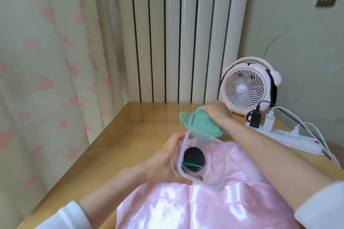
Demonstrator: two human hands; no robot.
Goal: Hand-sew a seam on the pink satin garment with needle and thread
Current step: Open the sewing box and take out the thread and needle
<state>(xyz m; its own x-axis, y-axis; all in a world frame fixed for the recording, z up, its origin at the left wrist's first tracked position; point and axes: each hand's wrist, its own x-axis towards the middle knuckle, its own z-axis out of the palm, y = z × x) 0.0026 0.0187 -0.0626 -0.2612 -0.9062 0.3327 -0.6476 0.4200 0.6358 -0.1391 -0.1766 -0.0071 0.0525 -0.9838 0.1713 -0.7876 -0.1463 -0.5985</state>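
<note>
The pink satin garment lies spread on the wooden table in front of me. My left hand grips a clear plastic box by its left side, holding it tilted above the garment. Inside the box lie a black round spool of thread and a small green-handled tool. My right hand holds the box's mint-green lid by its far edge, just beyond the box. No needle is visible to me.
A pink desk fan stands at the table's back right. A white power strip with plugged chargers and cables lies along the right edge. A curtain with pink hearts hangs on the left, a white radiator behind.
</note>
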